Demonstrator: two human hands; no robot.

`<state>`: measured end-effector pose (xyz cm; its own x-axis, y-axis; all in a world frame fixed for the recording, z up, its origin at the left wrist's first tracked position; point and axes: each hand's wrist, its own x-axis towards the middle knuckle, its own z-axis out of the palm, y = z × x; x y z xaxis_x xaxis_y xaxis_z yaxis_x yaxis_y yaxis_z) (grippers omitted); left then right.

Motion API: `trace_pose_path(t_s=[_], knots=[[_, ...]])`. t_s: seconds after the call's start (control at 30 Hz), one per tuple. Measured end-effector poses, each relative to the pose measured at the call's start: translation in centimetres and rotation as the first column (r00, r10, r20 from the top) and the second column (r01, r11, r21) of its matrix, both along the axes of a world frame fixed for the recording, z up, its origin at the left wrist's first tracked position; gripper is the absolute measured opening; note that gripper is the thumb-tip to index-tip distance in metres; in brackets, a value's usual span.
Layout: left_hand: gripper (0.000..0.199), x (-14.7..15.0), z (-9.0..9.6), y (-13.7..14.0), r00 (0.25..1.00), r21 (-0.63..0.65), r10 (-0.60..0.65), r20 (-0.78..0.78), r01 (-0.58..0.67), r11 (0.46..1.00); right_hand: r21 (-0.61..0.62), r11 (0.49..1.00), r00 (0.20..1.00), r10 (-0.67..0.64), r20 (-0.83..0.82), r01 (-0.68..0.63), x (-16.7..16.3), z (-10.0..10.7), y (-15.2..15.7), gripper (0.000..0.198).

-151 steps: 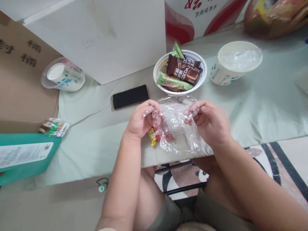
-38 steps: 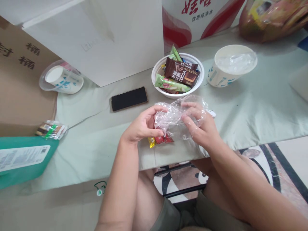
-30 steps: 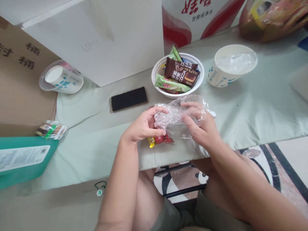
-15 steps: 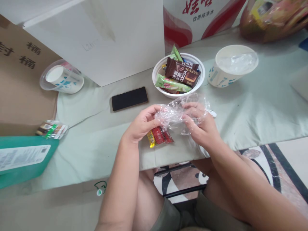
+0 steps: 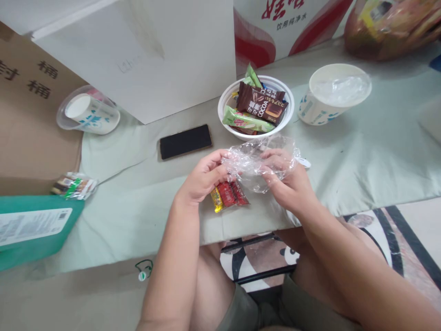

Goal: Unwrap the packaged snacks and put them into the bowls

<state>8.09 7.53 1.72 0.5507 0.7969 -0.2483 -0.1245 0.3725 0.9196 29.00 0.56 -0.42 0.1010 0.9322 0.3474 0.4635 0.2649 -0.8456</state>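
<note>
Between both hands stretches a crinkled clear plastic bag [image 5: 253,161]. My left hand [image 5: 208,177] pinches its left side between thumb and fingers. My right hand [image 5: 287,181] is partly under the film at the other side, with its fingers bent inside or behind the plastic; which of the two I cannot tell. Just below the bag, small red and yellow snack packets [image 5: 229,195] lie on the table, partly covered by the left hand and the film. Beyond the bag stands a white bowl [image 5: 222,110] filled with wrapped snacks, a brown cocoa packet [image 5: 263,103] on top.
A black phone [image 5: 186,141] lies left of the bowl. To the right stands a paper tub [image 5: 320,110] with clear plastic in it. Boxes [image 5: 138,55] line the back. At left are nested cups [image 5: 91,112], a wrapped snack [image 5: 75,185] and a green package [image 5: 37,230].
Both hands stay nearly in place. The clear bag's folds have shifted slightly between the fingers.
</note>
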Motion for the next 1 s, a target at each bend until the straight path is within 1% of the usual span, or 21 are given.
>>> trace_pose_path(t_s=[0.17, 0.4, 0.6, 0.7, 0.8, 0.83, 0.9, 1.0], knots=[[0.048, 0.07, 0.09, 0.06, 1.0, -0.026, 0.011, 0.018, -0.01, 1.0, 0.007, 1.0, 1.0, 0.007, -0.002, -0.007, -0.15, -0.03, -0.04, 0.01], [0.041, 0.19, 0.17, -0.02, 0.999, -0.044, 0.033, 0.037, -0.031, 0.999, 0.014, 0.999, 0.999, 0.032, 0.029, -0.032, -0.35, 0.04, 0.01, 0.012], [0.041, 0.06, -0.07, -0.05, 0.998, -0.051, 0.047, 0.042, -0.045, 0.998, 0.047, 0.997, 0.998, 0.058, 0.021, -0.059, -0.34, 0.08, 0.12, 0.012], [0.04, 0.0, -0.15, 0.04, 0.998, -0.057, 0.04, 0.049, -0.037, 0.998, 0.039, 0.997, 0.998, 0.064, 0.017, -0.064, -0.29, 0.13, 0.09, 0.012], [0.045, 0.02, -0.07, 0.12, 0.998, -0.071, 0.035, 0.054, -0.031, 0.997, 0.014, 1.0, 1.0, 0.021, 0.013, -0.021, -0.18, 0.0, -0.01, 0.003], [0.046, 0.03, -0.02, 0.14, 0.998, -0.077, 0.037, 0.055, -0.033, 0.996, 0.001, 1.0, 1.0, -0.007, 0.0, 0.007, -0.14, -0.12, -0.04, 0.006], [0.048, 0.03, 0.07, 0.17, 0.997, -0.091, 0.047, 0.055, -0.042, 0.995, -0.049, 0.998, 0.997, -0.047, -0.062, 0.044, -0.06, -0.43, -0.09, 0.024], [0.047, -0.03, 0.06, 0.2, 0.996, -0.101, 0.055, 0.071, -0.048, 0.994, -0.176, 0.984, 0.975, -0.028, -0.222, -0.012, -0.03, -0.79, -0.1, 0.046]])
